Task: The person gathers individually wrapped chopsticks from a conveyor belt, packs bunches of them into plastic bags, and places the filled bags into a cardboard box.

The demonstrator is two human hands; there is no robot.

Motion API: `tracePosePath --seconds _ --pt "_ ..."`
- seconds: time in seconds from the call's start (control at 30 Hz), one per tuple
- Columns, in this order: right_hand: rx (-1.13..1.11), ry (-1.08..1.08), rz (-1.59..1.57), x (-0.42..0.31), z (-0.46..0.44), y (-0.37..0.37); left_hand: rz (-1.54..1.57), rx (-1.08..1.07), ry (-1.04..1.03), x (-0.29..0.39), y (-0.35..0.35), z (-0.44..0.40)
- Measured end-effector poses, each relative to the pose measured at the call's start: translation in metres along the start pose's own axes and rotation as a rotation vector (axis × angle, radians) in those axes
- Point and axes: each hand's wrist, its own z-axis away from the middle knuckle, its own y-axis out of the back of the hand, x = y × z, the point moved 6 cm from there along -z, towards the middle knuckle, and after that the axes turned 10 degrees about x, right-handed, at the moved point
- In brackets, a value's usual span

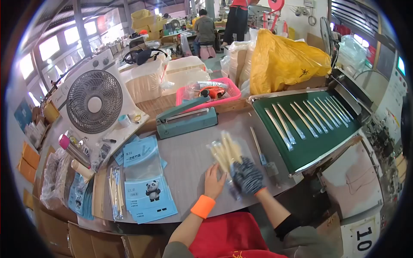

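Your gloved right hand [248,176] clasps wrapped chopsticks [226,155] pointing to eleven o'clock, likely keeping them bunched; your left hand [214,180] lies uncurled alongside.

Viewed from beside the bench: bundle of slim pale sticks [226,151] over the flat grey worktable [183,159], right of rectangular blue plastic bags [150,198]. Boxy white fan [94,104] behind and left of the bags. Long teal sealer [189,124] behind the bundle; pink plastic basket [233,91] beyond it. Flat green belt [310,149] on the right, bearing wrapped sticks [278,129].
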Motion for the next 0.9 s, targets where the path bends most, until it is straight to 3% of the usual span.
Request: tracePosePath --seconds 0.17,0.23,0.3,0.47,0.5,0.57,0.6,0.63,0.7,0.77,0.8,0.87,0.9 --pt "-0.018 -0.016 -0.209 -0.093 0.020 -0.023 -0.210 0.184 -0.063 0.008 0.064 0.030" --pt "-0.018 0.017 -0.261 -0.097 0.022 -0.034 -0.260 0.210 -0.082 0.000 0.088 0.040" --pt "-0.083 -0.109 -0.583 -0.087 0.019 -0.042 -0.305 0.243 -0.106 -0.006 0.103 0.043" --pt "0.213 -0.044 0.397 -0.001 -0.026 0.003 -0.289 0.283 -0.080 -0.006 0.108 0.043" --pt "0.218 -0.043 0.408 0.010 -0.036 0.016 -0.319 0.276 -0.107 -0.005 0.106 0.043" --pt "-0.181 -0.539 0.286 0.055 -0.040 0.019 -0.298 0.288 -0.105 -0.003 0.107 0.043" --pt "-0.176 -0.543 0.289 0.071 -0.030 -0.002 -0.291 0.286 -0.100 -0.003 0.108 0.043" --pt "-0.061 -0.348 0.352 0.087 -0.020 -0.039 -0.282 0.280 -0.096 -0.003 0.107 0.043" --pt "0.065 -0.205 0.352 0.063 -0.012 -0.032 -0.279 0.275 -0.099 -0.003 0.107 0.042" --pt "0.199 -0.126 0.148 0.019 0.005 -0.027 -0.285 0.273 -0.090 -0.004 0.104 0.044" --pt "0.214 -0.187 -0.066 0.000 0.014 -0.031 -0.293 0.272 -0.110 -0.003 0.105 0.044" --pt "0.213 0.154 -0.140 -0.069 0.028 -0.006 -0.305 0.274 -0.130 -0.002 0.106 0.044" --pt "0.173 0.073 -0.158 -0.084 0.037 -0.013 -0.314 0.270 -0.131 -0.003 0.107 0.044"
